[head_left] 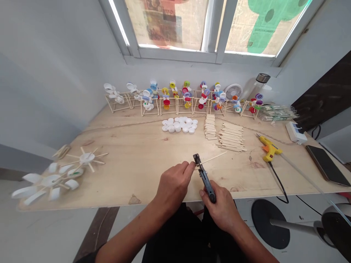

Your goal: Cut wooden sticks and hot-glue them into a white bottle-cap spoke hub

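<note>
My left hand [173,186] pinches one end of a thin wooden stick [213,158] that lies out to the right over the plywood table [131,153]. My right hand [222,208] grips the handles of black cutting pliers [203,176], whose jaws sit on the stick just beside my left fingertips. Both hands hover near the table's front edge.
White bottle caps [179,124] and two stacks of flat wooden sticks [230,136] lie mid-table. A yellow glue gun [269,148], power strip [296,132] and phone [327,165] sit to the right. Cap-and-stick wheels [82,159] lie at left; several finished models [181,96] line the back.
</note>
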Demonstrator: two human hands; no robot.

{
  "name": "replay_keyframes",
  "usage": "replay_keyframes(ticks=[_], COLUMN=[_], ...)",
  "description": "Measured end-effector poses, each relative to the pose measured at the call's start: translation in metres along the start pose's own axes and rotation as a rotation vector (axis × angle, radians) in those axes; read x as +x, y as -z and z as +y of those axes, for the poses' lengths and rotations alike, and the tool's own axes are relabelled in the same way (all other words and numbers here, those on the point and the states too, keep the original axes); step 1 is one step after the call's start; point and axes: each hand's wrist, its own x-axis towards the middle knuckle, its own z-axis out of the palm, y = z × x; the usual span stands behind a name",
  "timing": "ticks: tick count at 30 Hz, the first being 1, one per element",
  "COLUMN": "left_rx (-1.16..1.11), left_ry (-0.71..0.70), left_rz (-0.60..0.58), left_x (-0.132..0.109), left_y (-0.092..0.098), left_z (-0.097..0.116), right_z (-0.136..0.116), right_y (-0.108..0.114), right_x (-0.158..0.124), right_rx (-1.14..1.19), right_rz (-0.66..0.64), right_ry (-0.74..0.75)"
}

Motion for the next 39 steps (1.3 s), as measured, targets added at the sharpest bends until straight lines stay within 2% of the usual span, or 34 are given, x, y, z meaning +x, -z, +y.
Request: replay_keyframes(ticks=[3, 7, 12, 20, 30, 35, 39], left_rx=[0.013, 0.027, 0.022, -0.005, -0.06, -0.001, 0.058], left_ry=[-0.01, 0.002, 0.013, 0.042, -0.004, -0.016, -0.001], left_rz=[0.041, 0.076, 0.101, 0.103, 0.165, 0.191, 0.18], left_x=[-0.001, 0.0, 0.001, 0.006, 0.014, 0.016, 0.014], left_y=[-0.001, -0.004, -0.008, -0.013, -0.027, -0.032, -0.028], left_z=[0.001, 0.0, -0.005, -0.015, -0.022, -0.022, -0.018], right_z=[-0.001, -0.001, -0.002, -0.004, 0.002, 0.002, 0.003], right_y=[-0.001, -0.004, -0.01, -0.014, -0.021, -0.023, -0.022], right_x=[0.0, 0.004, 0.012, 0.02, 0.027, 0.027, 0.025], right_rx=[-0.033, -0.197, -0.339, -0.321, -0.274, -0.243, -0.233], right_rz=[0.002, 0.045, 0.115, 0.117, 0.14, 0.171, 0.178], right_ry=[-0.001, 0.009, 0.082, 0.105, 0.1, 0.074, 0.077])
